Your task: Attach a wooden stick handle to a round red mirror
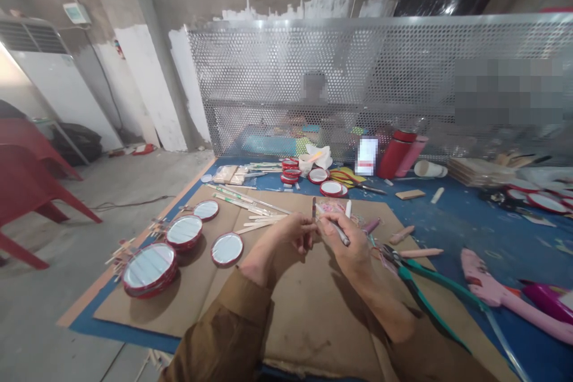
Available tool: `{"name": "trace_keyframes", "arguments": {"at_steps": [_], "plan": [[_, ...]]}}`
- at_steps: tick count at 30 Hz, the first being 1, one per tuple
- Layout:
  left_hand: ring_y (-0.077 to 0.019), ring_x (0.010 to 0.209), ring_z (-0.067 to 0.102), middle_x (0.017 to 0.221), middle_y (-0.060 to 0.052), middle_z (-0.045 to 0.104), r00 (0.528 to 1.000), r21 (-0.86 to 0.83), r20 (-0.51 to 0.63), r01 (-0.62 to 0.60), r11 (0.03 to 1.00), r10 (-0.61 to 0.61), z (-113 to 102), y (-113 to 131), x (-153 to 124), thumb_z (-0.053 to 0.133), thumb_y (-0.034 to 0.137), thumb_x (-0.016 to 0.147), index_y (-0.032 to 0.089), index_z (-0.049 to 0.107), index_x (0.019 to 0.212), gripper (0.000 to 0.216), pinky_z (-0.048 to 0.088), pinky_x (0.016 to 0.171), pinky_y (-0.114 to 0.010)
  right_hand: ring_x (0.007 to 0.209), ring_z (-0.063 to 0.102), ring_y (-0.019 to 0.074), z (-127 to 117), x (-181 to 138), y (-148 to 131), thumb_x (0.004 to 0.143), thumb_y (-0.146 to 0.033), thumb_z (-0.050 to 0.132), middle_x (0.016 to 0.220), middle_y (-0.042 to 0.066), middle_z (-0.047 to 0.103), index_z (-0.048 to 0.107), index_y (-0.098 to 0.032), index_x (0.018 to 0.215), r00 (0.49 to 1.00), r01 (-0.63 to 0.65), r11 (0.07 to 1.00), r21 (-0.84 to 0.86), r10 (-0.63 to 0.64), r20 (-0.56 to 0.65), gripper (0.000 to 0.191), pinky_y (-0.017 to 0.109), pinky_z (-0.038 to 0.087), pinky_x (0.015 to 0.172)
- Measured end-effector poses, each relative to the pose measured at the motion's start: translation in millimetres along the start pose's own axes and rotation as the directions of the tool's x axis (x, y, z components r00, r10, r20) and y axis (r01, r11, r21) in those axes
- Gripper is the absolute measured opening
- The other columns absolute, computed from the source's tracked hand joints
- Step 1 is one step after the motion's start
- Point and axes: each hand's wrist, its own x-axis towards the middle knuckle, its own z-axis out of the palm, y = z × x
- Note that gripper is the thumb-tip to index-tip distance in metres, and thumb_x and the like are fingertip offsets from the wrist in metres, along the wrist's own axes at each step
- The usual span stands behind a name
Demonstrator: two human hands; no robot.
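Above the cardboard, my left hand (296, 233) pinches a narrow reddish-brown strip (314, 206) that points upward. My right hand (348, 246) is closed round a pale pen-like stick (341, 233), its white front end close beside the strip. Whether the two touch, I cannot tell. Several wooden craft sticks (259, 222) lie just left of my hands. A round white disc with a red rim (227, 249) rests flat near my left wrist. Behind my fingers are a white stick (348, 209) and a clear bag with pink bits (333, 206).
Stacked red-rimmed discs (149, 268) stand along the cardboard's left side. Green-handled pliers (430, 283), a pink glue gun (487, 286) and a wooden peg (421, 253) lie at right. A red bottle (396, 154) stands before the perforated metal screen (268, 83).
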Motion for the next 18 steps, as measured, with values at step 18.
{"name": "trace_keyframes", "arguments": {"at_steps": [18], "plan": [[-0.0110, 0.038, 0.051, 0.050, 0.001, 0.057, 1.000, -0.073, -0.016, -0.004, 0.997, 0.003, 5.0, 4.9, -5.8, 0.059, 0.053, 0.087, 0.015, 0.063, 0.082, 0.039, 0.043, 0.044, -0.023, 0.079, 0.067, 0.0197, -3.0, 1.5, -5.3, 0.094, -0.035, 0.054, 0.084, 0.005, 0.074, 0.067, -0.021, 0.086, 1.000, -0.029, 1.000, -0.006, 0.029, 0.001, 0.021, 0.030, 0.052, 0.076]]}}
